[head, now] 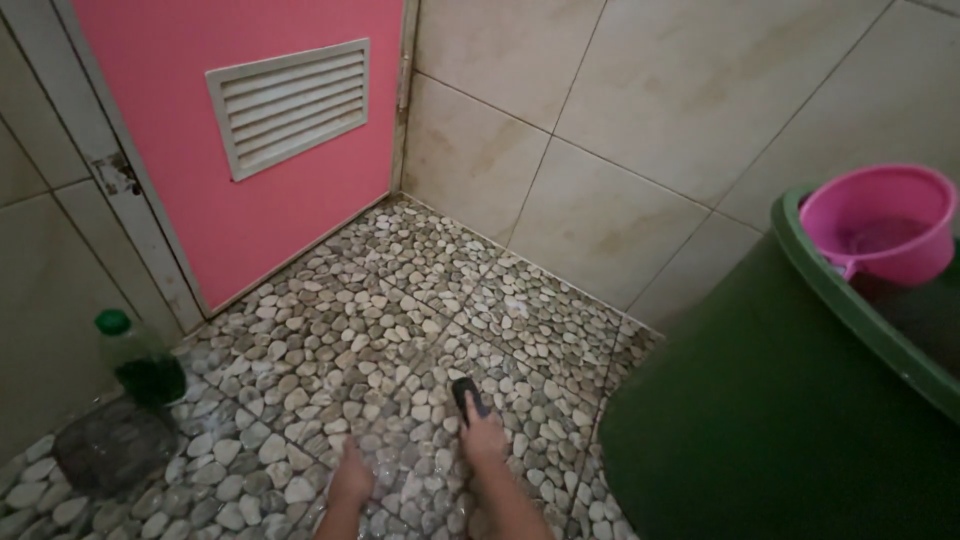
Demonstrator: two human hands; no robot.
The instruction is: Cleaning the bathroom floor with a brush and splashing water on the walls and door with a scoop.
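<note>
While the head camera is looking down into a tiled washroom corner, the pebble-mosaic floor (400,330) is filling most of the view, its pale stones glistening wet around the middle. Beige wall tiles (620,120) are rising behind it, and a pink door (190,140) with a white louvred vent (290,105) is standing shut at the upper left. A large dark green water tub (760,430) is crowding the lower right, and a pink plastic dipper (880,225) is sitting inside it near the rim (whether it is floating or resting on something cannot be told). At the far left a clear bottle (143,362) with a green cap and dark green liquid is standing near the wall, just beside a dark see-through container (115,445) that is lying on the stones.

Low in the frame the person's two hands are reaching down to the floor, near each other but apart. The right hand (484,438) is pressing a small dark scrubbing brush (469,397) onto the pebbles, fingers closed over its near end while the far end is sticking out beyond them. The left hand (351,477) is resting on the wet stones, holding nothing; its fingers are blurred, so their spread cannot be told.
</note>
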